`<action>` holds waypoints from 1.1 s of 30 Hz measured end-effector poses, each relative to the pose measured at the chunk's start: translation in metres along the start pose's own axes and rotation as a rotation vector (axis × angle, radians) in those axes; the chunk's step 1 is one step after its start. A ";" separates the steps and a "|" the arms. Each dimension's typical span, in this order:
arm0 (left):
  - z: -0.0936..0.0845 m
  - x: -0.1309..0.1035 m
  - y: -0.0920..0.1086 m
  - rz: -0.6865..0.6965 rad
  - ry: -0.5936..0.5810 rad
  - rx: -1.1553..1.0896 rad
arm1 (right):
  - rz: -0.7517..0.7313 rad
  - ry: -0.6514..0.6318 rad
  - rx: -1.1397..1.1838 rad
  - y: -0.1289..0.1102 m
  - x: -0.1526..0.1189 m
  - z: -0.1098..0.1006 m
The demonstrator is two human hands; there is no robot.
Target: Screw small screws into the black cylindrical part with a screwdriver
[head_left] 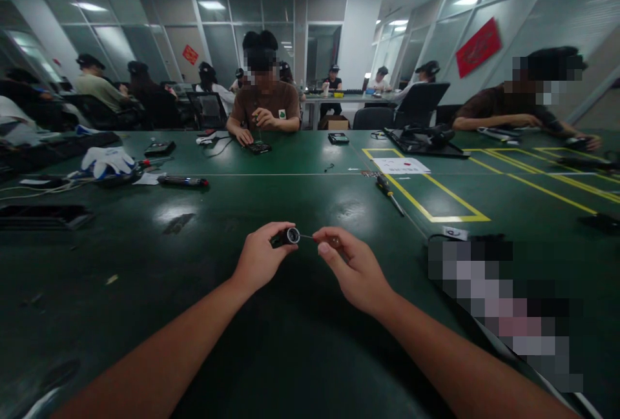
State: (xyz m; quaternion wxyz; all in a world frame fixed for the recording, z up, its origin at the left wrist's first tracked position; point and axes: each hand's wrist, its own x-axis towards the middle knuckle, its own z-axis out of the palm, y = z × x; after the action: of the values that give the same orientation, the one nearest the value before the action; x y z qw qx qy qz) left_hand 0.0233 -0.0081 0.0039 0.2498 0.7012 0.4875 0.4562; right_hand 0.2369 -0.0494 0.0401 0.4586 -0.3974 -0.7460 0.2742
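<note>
My left hand pinches a small black cylinder between thumb and fingers. Its round, silver-rimmed end faces me and looks like the head of a flashlight. Close by on the right, my right hand is closed on a thin metal rod, whose tip points left at the cylinder's rim. Whether the tip touches the rim I cannot tell. Most of what the right fingers grip is hidden. Both hands are held above the green table.
A screwdriver lies beyond my right hand, near yellow tape and a paper sheet. White gloves and a dark pen-like tool lie at left. A blurred-out device sits at right. Across the table, a person works.
</note>
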 end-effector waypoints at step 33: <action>0.001 -0.001 0.000 0.071 -0.003 0.009 | 0.054 0.057 -0.029 0.003 0.001 0.002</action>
State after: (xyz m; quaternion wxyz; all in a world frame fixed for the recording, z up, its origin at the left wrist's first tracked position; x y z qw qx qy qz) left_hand 0.0236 -0.0092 0.0029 0.2312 0.7198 0.4639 0.4618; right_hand 0.2361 -0.0471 0.0369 0.4661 -0.4317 -0.7257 0.2641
